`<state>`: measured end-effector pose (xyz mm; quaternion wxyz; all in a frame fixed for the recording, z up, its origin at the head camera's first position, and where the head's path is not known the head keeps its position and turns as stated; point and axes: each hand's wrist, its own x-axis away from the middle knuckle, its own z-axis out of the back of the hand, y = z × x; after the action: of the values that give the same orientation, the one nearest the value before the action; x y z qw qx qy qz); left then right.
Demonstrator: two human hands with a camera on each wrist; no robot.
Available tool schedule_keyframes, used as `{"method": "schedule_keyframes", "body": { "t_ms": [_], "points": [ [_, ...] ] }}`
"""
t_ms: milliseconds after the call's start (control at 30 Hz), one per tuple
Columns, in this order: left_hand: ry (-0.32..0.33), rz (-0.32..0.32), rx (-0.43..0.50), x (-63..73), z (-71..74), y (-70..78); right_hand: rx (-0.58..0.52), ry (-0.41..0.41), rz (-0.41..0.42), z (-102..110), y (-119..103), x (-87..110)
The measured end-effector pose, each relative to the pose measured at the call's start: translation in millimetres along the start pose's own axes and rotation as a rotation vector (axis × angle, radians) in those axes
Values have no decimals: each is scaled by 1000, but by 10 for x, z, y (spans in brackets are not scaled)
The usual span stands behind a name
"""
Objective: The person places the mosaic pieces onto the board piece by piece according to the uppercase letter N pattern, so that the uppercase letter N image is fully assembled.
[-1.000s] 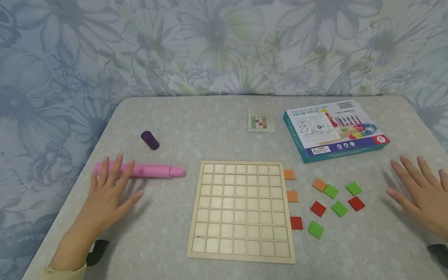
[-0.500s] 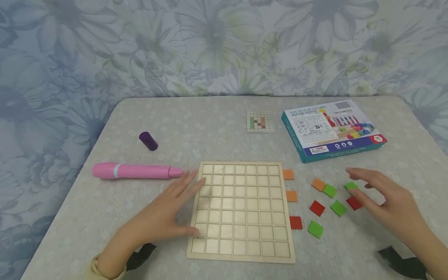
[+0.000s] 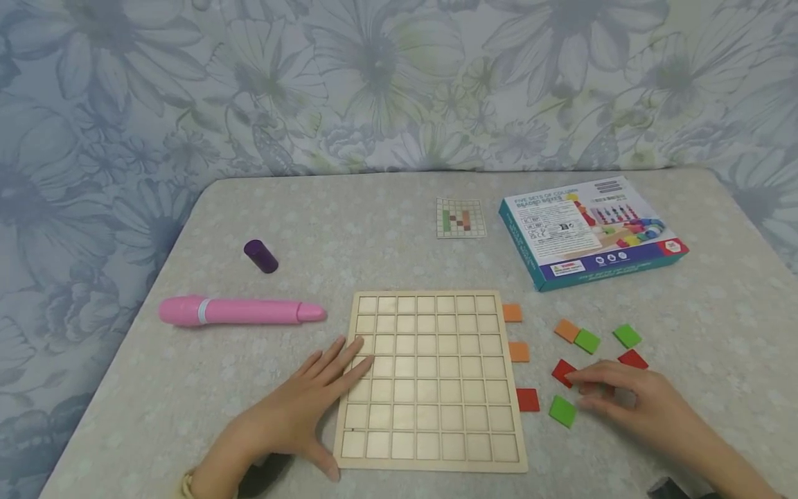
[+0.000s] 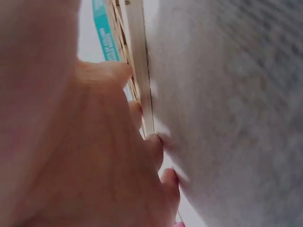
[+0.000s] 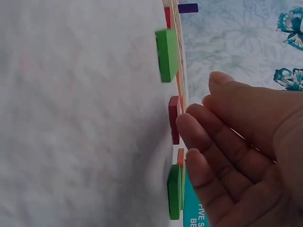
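Observation:
A wooden grid board (image 3: 430, 466) lies on the table, its square cells bare. Along its left edge my left hand (image 3: 283, 419) rests with fingers spread, fingertips on the frame and thumb at the near left corner. Fingers of that hand meet the board's side (image 4: 139, 56) in the left wrist view. My right hand (image 3: 648, 409) hovers low among the loose tiles, fingers bent and thumb apart, with nothing seen between them. Its fingertips are right at a red tile (image 3: 564, 373), beside a green tile (image 3: 563, 411). The right wrist view shows these fingers (image 5: 199, 170) close to the red tile (image 5: 174, 118).
Two orange tiles (image 3: 519, 352) and a red one (image 3: 528, 400) touch the board's right edge. More tiles lie farther right. A pattern card (image 3: 460, 218) and a game box (image 3: 592, 232) are at the back. Left are a pink pen-like stick (image 3: 249, 312) and a purple cylinder (image 3: 261, 256).
Both hands came inward from the table's sides. My left hand settled on the board's left edge, then slid nearer. My right hand moved left and down over the tiles, covering a green one.

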<state>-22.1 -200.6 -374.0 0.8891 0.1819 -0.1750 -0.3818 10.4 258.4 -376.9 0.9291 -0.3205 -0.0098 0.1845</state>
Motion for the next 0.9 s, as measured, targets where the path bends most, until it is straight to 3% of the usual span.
{"method": "schedule_keyframes", "body": {
  "t_ms": [233,400,667,900],
  "points": [
    [57,5,-46,3,-57,-23,-82,-41,18,-83,-18,69],
    [76,17,-41,-5,-85,-28,-21,-66,7,-139,-52,95],
    [72,30,-54,2,-123,-5,-22,-39,102,-228,-43,80],
    [87,11,-11,18,-143,-16,21,-61,22,-226,-32,87]
  ]
}}
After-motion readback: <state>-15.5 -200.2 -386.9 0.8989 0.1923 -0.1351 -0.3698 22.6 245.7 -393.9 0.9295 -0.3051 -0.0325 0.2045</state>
